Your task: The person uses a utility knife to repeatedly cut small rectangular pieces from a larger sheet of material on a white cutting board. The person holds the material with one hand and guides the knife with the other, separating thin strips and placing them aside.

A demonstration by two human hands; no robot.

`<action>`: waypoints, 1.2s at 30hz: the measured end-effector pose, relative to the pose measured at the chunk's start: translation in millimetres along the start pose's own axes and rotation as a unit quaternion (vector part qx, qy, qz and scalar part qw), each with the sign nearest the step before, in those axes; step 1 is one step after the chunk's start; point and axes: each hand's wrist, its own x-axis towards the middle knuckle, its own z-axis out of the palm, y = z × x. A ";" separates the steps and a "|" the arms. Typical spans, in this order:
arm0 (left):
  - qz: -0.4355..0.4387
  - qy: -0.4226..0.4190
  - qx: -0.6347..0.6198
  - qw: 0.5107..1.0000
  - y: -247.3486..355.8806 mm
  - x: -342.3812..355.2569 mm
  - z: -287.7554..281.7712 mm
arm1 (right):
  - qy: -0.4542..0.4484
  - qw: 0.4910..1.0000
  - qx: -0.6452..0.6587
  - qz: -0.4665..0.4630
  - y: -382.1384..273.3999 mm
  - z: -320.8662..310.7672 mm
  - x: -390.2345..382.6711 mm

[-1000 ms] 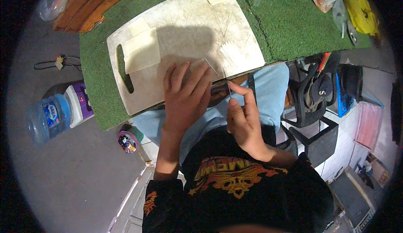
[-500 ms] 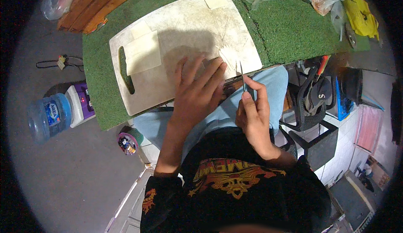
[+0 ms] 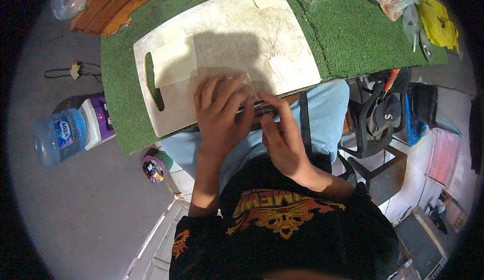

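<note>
Watching a Tight Squeeze at the Near Edge

Tense stuff, this: our left hand [image 3: 222,116] lies flat, fingers spread over a small pale sheet [image 3: 250,87] at the near side of the cutting board [image 3: 227,20]. Our right hand [image 3: 286,146] is curled, its grip drawn nearly closed around what looks like a slim blade [image 3: 262,110], mostly hidden; how firmly, we can't tell. And there's the danger! Those left fingers sit close by, so a slip could nick one; a loose press could let the sheet skid. Just look at the textures: hard, scuffed white board, thin smooth sheets [image 3: 175,60] overlapping by its slotted handle, narrow strips [image 3: 280,69] fanned at right, shaggy green turf covering our worktop [image 3: 348,43].
</note>
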 end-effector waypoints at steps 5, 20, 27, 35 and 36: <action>-0.013 0.005 0.010 1.000 3.2 1.8 2.8 | 0.003 0.999 -0.005 -0.035 4.0 5.0 7.6; -0.023 0.000 0.013 1.000 3.7 3.9 3.1 | -0.001 1.000 -0.014 -0.012 2.7 4.7 14.9; -0.018 -0.023 0.025 0.999 5.0 5.2 0.0 | 0.021 0.998 0.001 -0.062 6.7 10.4 18.7; -0.019 -0.046 0.015 0.999 4.5 8.4 -4.1 | 0.025 0.998 -0.008 -0.061 6.5 9.5 19.2; -0.020 -0.049 0.020 0.998 4.5 8.3 -4.5 | 0.027 0.998 0.002 -0.055 6.2 10.5 19.3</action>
